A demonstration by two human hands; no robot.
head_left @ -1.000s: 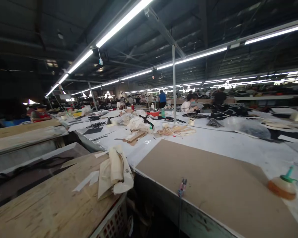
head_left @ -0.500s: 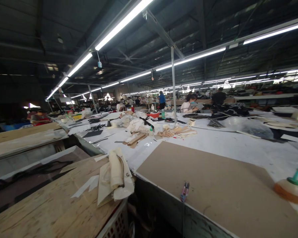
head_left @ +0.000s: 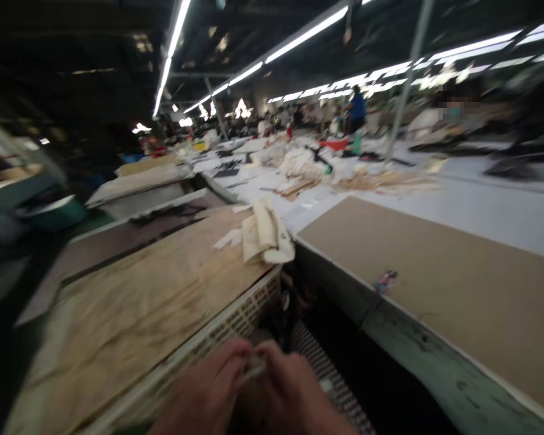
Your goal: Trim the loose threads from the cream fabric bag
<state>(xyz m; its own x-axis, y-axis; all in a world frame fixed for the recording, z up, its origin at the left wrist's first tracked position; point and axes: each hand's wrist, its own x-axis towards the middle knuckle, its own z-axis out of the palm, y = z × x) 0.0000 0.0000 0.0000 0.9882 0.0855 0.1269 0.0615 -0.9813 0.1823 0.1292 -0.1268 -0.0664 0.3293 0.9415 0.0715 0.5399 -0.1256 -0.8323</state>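
Blurred by motion, my left hand [head_left: 204, 386] and my right hand [head_left: 299, 386] are close together at the bottom of the view, above my lap. Both have curled fingers, with a small pale, greyish thing between the fingertips that I cannot make out. To their left lies a wooden board [head_left: 154, 290] on a cream plastic crate [head_left: 240, 317]. A folded cream bundle [head_left: 265, 229] rests at the board's far corner. On their right, a small pink tool [head_left: 387, 280] lies at the edge of a large brown sheet [head_left: 435, 266].
The brown sheet lies on a long white worktable [head_left: 494, 199] with a greenish side panel [head_left: 435, 356]. Scraps [head_left: 308, 166] and a red tray [head_left: 334, 144] are farther back. A metal post [head_left: 408, 84] rises from the table. A person in blue [head_left: 357, 109] stands far off.
The view has swung left and down, so the table and board appear farther right and higher. Both my hands have come into view at the bottom. The orange-filled bottle has left the view.
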